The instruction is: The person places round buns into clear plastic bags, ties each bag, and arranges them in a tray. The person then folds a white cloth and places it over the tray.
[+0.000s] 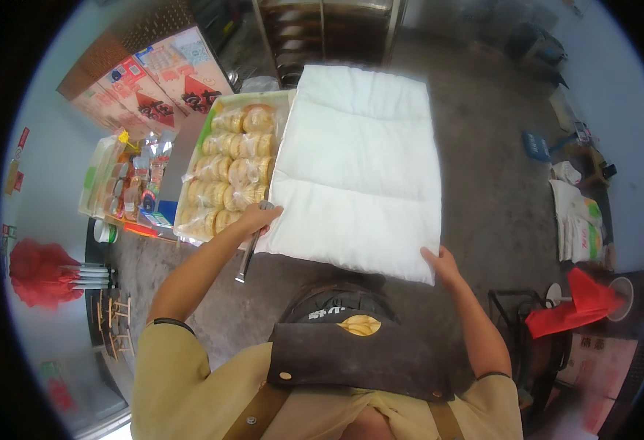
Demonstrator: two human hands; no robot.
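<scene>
A white quilted cover (358, 154) is spread out in front of me, with creases running across it. My left hand (259, 218) is closed at its near left corner and also has a slim metal tool, apparently tongs (245, 260), pointing down toward me. The near right corner is pinched by my right hand (443, 265). Just left of the cover is a shallow pale tray (193, 166), filled with rows of round golden flatbreads (224, 170) in clear plastic bags. The cover overlaps the tray's right side and hides what lies beneath.
Left of the tray stand a box of packaged goods (127, 183) and printed cartons (162, 92). A metal rack (322, 37) rises behind. A red umbrella-like bundle (43, 273) and wooden stools (120, 326) are at left; white sacks (575, 220) and red cloth (575, 304) at right.
</scene>
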